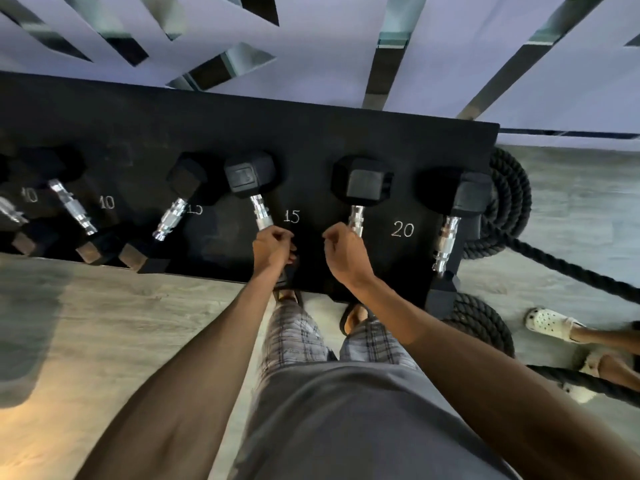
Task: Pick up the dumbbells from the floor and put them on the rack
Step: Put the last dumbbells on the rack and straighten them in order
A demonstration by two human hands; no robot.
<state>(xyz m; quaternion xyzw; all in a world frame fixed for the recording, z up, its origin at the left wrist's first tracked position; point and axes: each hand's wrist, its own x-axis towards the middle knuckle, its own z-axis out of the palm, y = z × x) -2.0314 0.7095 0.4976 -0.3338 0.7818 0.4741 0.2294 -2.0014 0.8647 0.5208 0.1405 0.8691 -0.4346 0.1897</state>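
Written in white on the black rack [311,133], left to right: "10", "10", a half-legible "15", a clear "15", then "20". Moulded on the end face of the dumbbell [247,174] just left of the clear "15": a mark too blurred to read.

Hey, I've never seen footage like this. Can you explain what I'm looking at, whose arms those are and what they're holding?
This camera sits on a person's head, looking down, so both arms are their own. Before them is a black rack with chalked weight numbers and dumbbells lying on it. The left hand grips the handle of the dumbbell beside the 15; the right hand curls round the handle of the dumbbell beside the 20. A thick black rope lies coiled on the floor at the right, near another person's white clogs.
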